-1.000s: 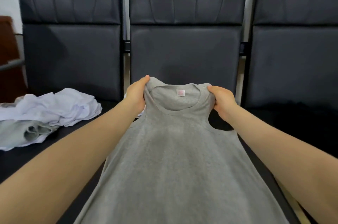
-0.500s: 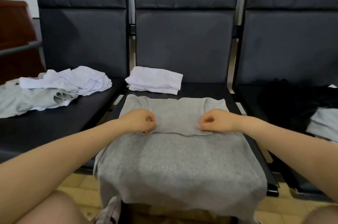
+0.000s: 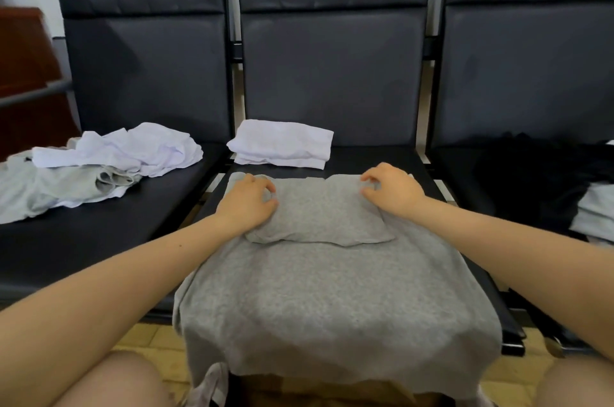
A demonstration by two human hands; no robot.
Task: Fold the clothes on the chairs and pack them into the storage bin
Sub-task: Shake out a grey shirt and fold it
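Note:
A grey sleeveless top (image 3: 332, 300) lies spread on the middle chair seat (image 3: 375, 160), its hem hanging over the front edge. Its upper part is folded back toward me into a flat band (image 3: 319, 217). My left hand (image 3: 249, 204) rests on the left end of that band, fingers loosely curled. My right hand (image 3: 393, 190) rests on the right end, fingertips touching the cloth. Neither hand plainly grips the fabric. A folded white garment (image 3: 282, 144) sits behind the top on the same seat.
A loose pile of white and pale grey clothes (image 3: 109, 157) covers the left chair. Black clothing (image 3: 531, 174) and a pale garment (image 3: 594, 210) lie on the right chair. Dark wooden furniture (image 3: 23, 57) stands far left. Something brown (image 3: 315, 390) shows under the hem.
The top went from held up by its shoulders to lying on the seat with its upper part folded toward me. Both hands loosened their fists and moved to the band's far edge.

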